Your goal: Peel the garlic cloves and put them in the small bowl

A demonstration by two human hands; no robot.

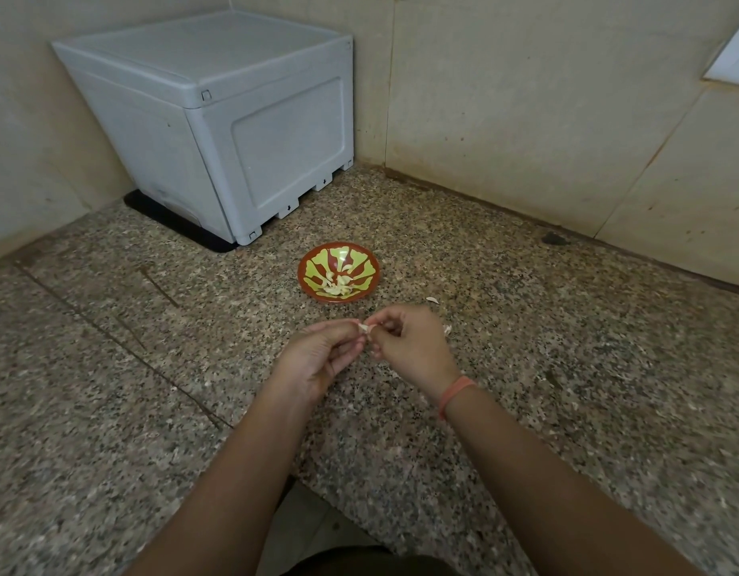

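Note:
A small red bowl (pixel 307 280) with a yellow-green pattern sits on the granite counter, holding several peeled garlic cloves (pixel 336 285). Just in front of it, my left hand (pixel 322 355) and my right hand (pixel 409 342) meet above the counter. Both pinch one pale garlic clove (pixel 367 327) between their fingertips. Most of the clove is hidden by the fingers. My right wrist wears an orange band.
A grey plastic box (pixel 218 130) stands on a black mat in the back left corner. Bits of garlic skin (pixel 433 300) lie on the speckled counter (pixel 567 367) right of the bowl and by my right hand. Tiled walls close the back and right.

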